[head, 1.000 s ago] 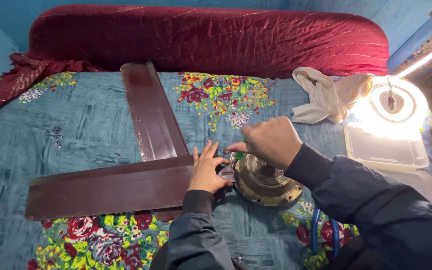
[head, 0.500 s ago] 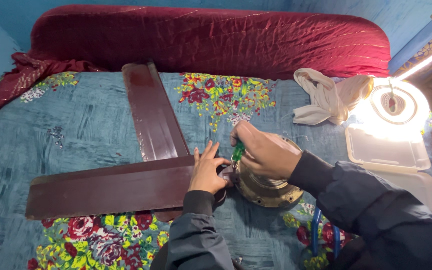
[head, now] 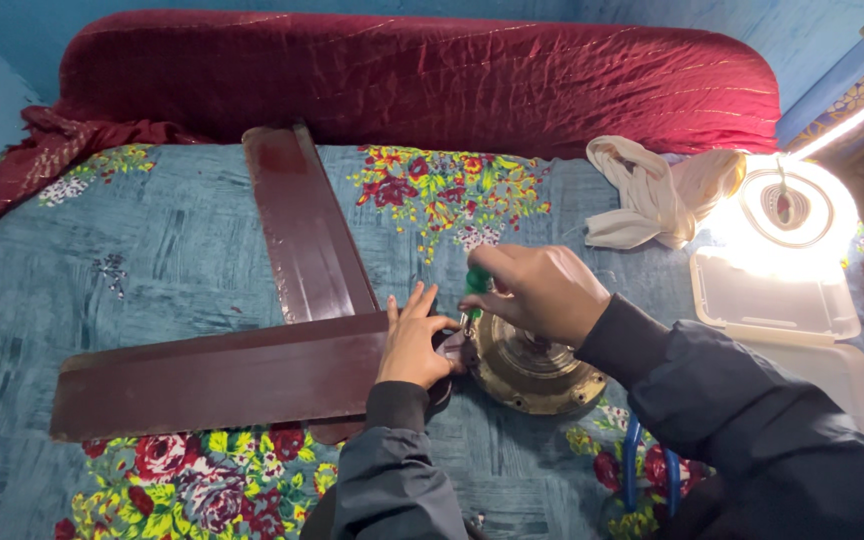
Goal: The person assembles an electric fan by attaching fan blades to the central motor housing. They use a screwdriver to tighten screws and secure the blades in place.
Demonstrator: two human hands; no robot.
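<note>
While the left hand lies flat on a brown fan blade, the right hand grips a green-handled screwdriver over the fan motor.

Left fingers are spread and released, pressing the inner end of the blade just beside the round brass-coloured motor, which sits on the flowered blue bedsheet. Right fingers are clenched around the screwdriver handle, its tip pointing down at the motor's edge where blade and motor meet. A second blade runs away toward the red bolster. Near the right side lie a white cloth, a bright lamp and an open white plastic box.
</note>
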